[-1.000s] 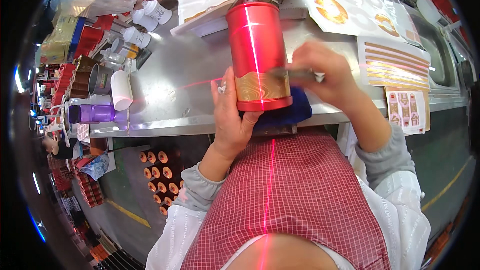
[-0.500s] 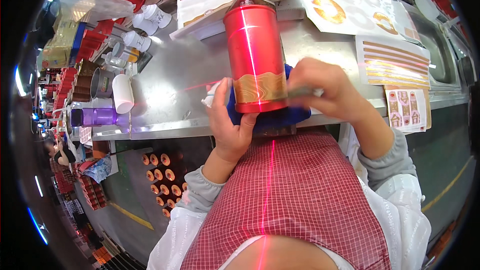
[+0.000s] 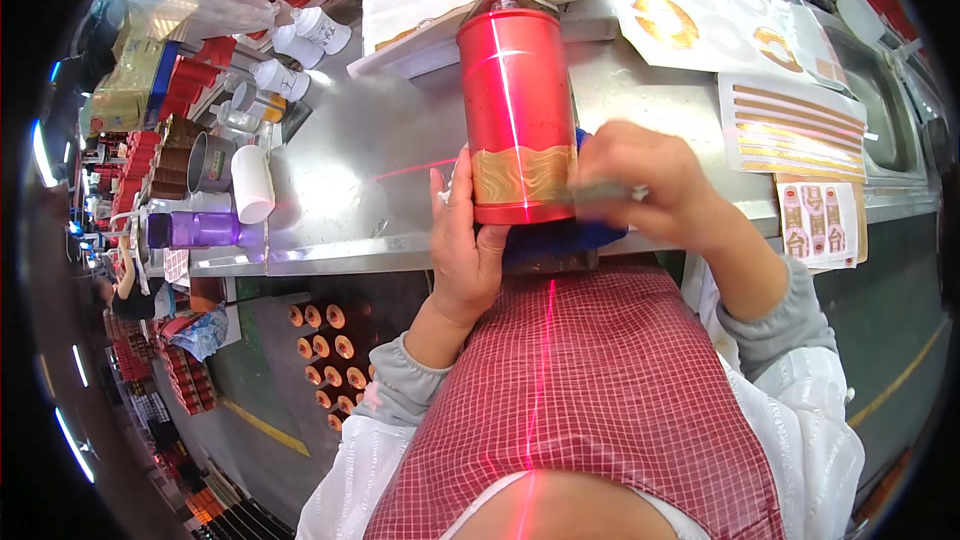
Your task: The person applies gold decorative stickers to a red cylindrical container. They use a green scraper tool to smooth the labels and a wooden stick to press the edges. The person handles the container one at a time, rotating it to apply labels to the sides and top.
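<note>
A red cylindrical bottle (image 3: 515, 80) lies in front of me with its narrower, dark-rimmed end pointing away. Around its near part runs a gold wavy-patterned band (image 3: 522, 176). My left hand (image 3: 466, 250) grips the bottle's near left side, fingers along the wall and thumb at the near end; a small white bit shows by its fingers. In my closed right hand (image 3: 650, 175) is a flat, grey-green scraper-like tool (image 3: 607, 192), blurred by motion, its tip at the band's right edge. A blue cloth (image 3: 560, 238) shows beneath the bottle.
The metal table (image 3: 350, 145) carries sheets of gold stickers (image 3: 795, 125) at right and more backing sheets (image 3: 420, 0) behind. White cups (image 3: 280, 80), a white roll (image 3: 252, 185) and a purple bottle (image 3: 200, 230) stand at left. A sink (image 3: 885, 110) is far right.
The tool in my right hand stays at the band's right side, smeared by motion in both frames. My left fingers have drawn closer along the bottle. The whole view has shifted slightly.
</note>
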Available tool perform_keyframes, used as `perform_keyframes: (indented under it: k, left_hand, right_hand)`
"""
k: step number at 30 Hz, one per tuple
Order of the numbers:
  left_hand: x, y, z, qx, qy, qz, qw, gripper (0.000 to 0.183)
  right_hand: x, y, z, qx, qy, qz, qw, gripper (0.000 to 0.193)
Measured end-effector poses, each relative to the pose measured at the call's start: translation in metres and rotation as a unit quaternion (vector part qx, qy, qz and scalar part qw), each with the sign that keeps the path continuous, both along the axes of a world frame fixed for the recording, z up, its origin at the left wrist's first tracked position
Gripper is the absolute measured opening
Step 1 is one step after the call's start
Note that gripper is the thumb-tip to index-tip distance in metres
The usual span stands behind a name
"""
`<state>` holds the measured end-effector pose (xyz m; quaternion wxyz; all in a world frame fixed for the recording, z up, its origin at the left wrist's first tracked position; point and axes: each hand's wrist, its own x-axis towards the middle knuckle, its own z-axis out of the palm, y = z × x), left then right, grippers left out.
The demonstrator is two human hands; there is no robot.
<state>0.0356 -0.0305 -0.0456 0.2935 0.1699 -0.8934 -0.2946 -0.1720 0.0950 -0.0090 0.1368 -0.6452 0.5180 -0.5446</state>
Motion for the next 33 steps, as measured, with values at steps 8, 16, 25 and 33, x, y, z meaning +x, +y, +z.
perform_keyframes:
  k: [8,16,25,33]
  left_hand:
    - [0.002,-0.001,-0.014,0.092,0.014,-0.015,0.996,0.067]
    - [0.010,0.001,0.002,-0.147,0.132,-0.047,0.979,0.023]
    - [-0.020,-0.009,0.035,-0.251,0.070,-0.188,0.947,0.024]
    - [-0.037,-0.002,0.045,-0.241,0.014,-0.096,0.966,0.058]
  right_hand:
    - [-0.009,0.001,-0.005,0.112,-0.125,-0.079,0.983,0.019]
    - [-0.002,-0.001,-0.011,0.136,-0.181,-0.095,0.969,0.024]
    - [-0.001,0.001,-0.014,0.139,-0.184,-0.115,0.966,0.025]
    - [0.002,0.004,-0.019,0.093,-0.247,-0.159,0.952,0.025]
